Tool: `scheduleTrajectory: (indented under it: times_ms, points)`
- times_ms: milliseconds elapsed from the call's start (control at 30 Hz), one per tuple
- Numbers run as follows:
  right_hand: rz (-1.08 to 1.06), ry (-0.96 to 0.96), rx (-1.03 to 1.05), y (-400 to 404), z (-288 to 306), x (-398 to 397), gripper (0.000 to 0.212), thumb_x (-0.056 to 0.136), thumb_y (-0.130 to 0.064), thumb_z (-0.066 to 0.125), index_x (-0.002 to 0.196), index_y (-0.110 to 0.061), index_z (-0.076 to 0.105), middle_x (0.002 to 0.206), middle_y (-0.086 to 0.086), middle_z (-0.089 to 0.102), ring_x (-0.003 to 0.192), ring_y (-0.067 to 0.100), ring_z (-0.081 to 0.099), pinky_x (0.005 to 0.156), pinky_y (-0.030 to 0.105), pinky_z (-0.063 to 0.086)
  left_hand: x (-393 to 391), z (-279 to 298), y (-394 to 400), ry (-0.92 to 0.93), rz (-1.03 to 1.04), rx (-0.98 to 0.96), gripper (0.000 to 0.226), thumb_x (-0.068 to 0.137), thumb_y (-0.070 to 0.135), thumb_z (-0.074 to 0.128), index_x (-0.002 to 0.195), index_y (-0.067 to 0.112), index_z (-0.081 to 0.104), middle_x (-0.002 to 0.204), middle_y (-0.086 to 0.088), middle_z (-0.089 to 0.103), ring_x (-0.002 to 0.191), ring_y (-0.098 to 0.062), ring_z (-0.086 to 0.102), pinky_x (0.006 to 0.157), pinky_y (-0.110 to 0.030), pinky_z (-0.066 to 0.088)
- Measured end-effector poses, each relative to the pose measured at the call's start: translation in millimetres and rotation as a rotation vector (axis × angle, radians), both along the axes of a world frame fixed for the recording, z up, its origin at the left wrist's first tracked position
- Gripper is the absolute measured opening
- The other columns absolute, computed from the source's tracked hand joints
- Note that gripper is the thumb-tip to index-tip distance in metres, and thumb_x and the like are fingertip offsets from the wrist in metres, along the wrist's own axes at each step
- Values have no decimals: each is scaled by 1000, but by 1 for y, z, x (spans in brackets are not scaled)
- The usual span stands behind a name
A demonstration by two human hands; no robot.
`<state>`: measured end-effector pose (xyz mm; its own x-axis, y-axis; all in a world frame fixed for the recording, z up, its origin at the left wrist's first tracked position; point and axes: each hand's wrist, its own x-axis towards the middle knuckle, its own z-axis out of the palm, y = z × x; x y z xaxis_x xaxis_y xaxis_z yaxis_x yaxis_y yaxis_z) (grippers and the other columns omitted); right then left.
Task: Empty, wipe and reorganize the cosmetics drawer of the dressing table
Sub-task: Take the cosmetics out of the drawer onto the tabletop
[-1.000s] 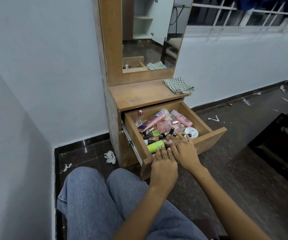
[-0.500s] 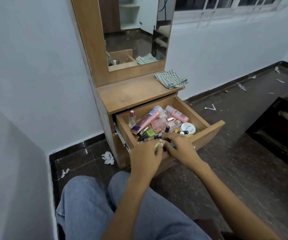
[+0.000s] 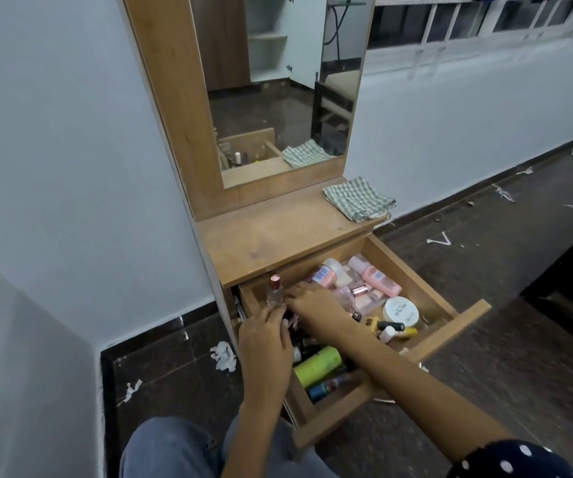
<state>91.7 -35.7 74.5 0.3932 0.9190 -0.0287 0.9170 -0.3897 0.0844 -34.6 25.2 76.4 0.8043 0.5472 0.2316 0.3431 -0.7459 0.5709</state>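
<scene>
The wooden dressing table (image 3: 278,243) stands against the white wall, its mirror (image 3: 278,91) above the top. The drawer (image 3: 457,326) is pulled out toward the near side and full of cosmetics. A checked cloth (image 3: 359,199) sits on the tabletop's far right corner. Inside, a green can (image 3: 317,365) lies near the front, a white round jar (image 3: 400,311) to the right, a small perfume bottle (image 3: 274,289) upright at the far left. Both hands are down among the bottles: left hand (image 3: 266,336) curled round something small and dark (can't tell what), right hand (image 3: 316,305) reaching left, grip unclear.
</scene>
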Motion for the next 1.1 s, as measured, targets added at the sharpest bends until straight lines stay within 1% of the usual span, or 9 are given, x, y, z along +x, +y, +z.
scheduleTrajectory:
  times_ms: [133,267,467,567,600,700,800,900,1100]
  points:
    - [37,-35,-30,4,-6,4,30,92,-15,44,118,-11,60,122,8,59,113,28,51,95,41,42,-3,-2,6,17,24,-1,36,95,11,53,129,18,59,130,1,59,121,-15,50,106,-29,34]
    - [68,1,174,-8,1,5,29,94,-18,45,117,-18,62,123,-1,62,113,20,54,92,34,44,-4,-2,10,7,24,-21,36,93,13,58,128,19,59,129,2,59,121,-15,50,106,-31,33]
    - [-155,335,944,-51,34,-1,22,78,-4,75,98,-12,75,96,-4,74,90,12,69,78,30,56,-7,3,0,-245,125,-190,31,95,19,56,126,14,62,120,1,64,111,-14,56,96,-36,47]
    - [-229,491,1254,-62,42,-16,27,75,0,77,99,-10,74,95,-7,74,88,10,70,76,21,55,-7,13,-13,-354,133,-585,37,94,42,48,105,15,71,71,8,64,65,-6,57,59,-23,45]
    - [-218,531,1319,-64,43,-23,28,74,2,76,100,-9,74,96,-6,74,91,12,70,77,22,55,-5,18,-16,-365,133,-787,43,91,49,46,98,15,71,65,9,63,61,-8,58,57,-21,42]
    - [-176,637,1474,-68,41,-41,28,74,9,73,99,-5,71,99,1,73,97,19,68,83,22,54,3,31,-17,-201,57,-1374,48,91,59,40,106,20,65,95,4,75,92,-11,68,71,-26,46]
    - [-278,928,1661,-66,40,-55,22,76,-2,74,98,-5,70,91,5,74,89,19,70,78,21,55,12,41,-15,-259,-17,-1709,64,81,64,47,122,16,57,108,-3,72,105,-15,64,78,-32,44]
    - [-413,1220,1742,-63,38,-64,26,75,-16,74,100,-10,70,89,6,75,84,15,70,71,21,56,17,49,-14,-469,45,-1728,67,69,51,63,125,14,59,107,-5,73,95,-11,69,75,-30,45]
    - [-531,1434,1604,-59,38,-60,51,67,-19,79,113,-6,62,103,15,73,92,21,70,76,27,58,19,60,6,-586,158,-1628,44,73,38,73,108,11,67,93,-5,74,75,-10,66,67,-26,46]
